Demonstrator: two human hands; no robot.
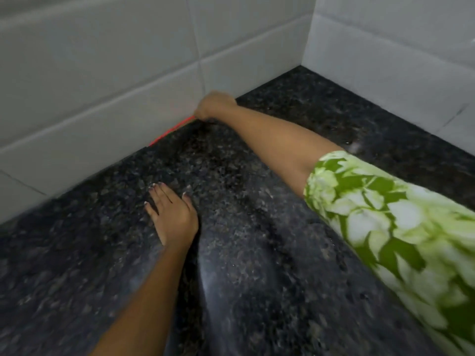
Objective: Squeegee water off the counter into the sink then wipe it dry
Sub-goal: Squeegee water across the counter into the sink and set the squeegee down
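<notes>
The right hand [216, 105] is closed around a thin red squeegee [171, 131] lying along the white tiled wall [102, 98]. The left hand [172, 214] rests open and flat on the dark speckled stone counter [257, 227], nearer the person.

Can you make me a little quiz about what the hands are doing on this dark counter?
1. True or false: the left hand lies flat with fingers spread on the counter.
2. The right hand is closed on something. What colour is the thin edge running out from it? A) blue B) red C) yellow
3. Fill in: that edge lies along the foot of the tiled ____.

Key: 1 true. 2 B. 3 wall.
</notes>
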